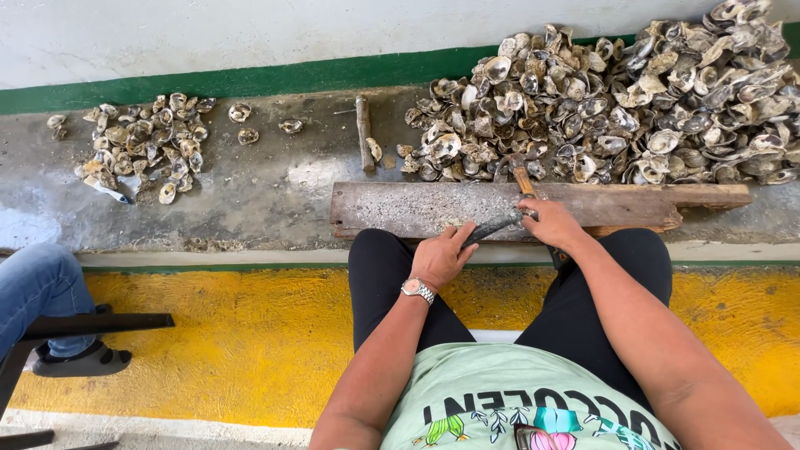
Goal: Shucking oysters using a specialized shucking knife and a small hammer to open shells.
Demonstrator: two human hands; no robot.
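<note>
**Oyster on the board, tool in the right hand**

An oyster (pixel 456 226) sits at the near edge of the weathered wooden board (pixel 417 208), just in front of the seated person's knees. The left hand (pixel 442 257) closes over it, fingers curled, pinning it to the wood; a silver wristwatch (pixel 417 289) shows on that wrist. The right hand (pixel 550 223) is wrapped tight round a dark metal tool (pixel 498 223), its tip lying right beside the shell. Whether tip and shell touch, I cannot tell. This looks like the opening step: shell steadied, tool lined up. The next move would call for a firm left-hand hold and a well-aimed tip, clear of the fingers.

A wooden-handled hammer (pixel 520 172) rests at the board's far edge. No container is in view; the shells lie loose on the concrete ledge (pixel 275 192), a big heap (pixel 617 100) beyond the board to the right, a small pile (pixel 142 146) well apart to the left. A short stick (pixel 363 132) lies between them. Someone's jeans-clad leg (pixel 37 287) sits at far left.
</note>
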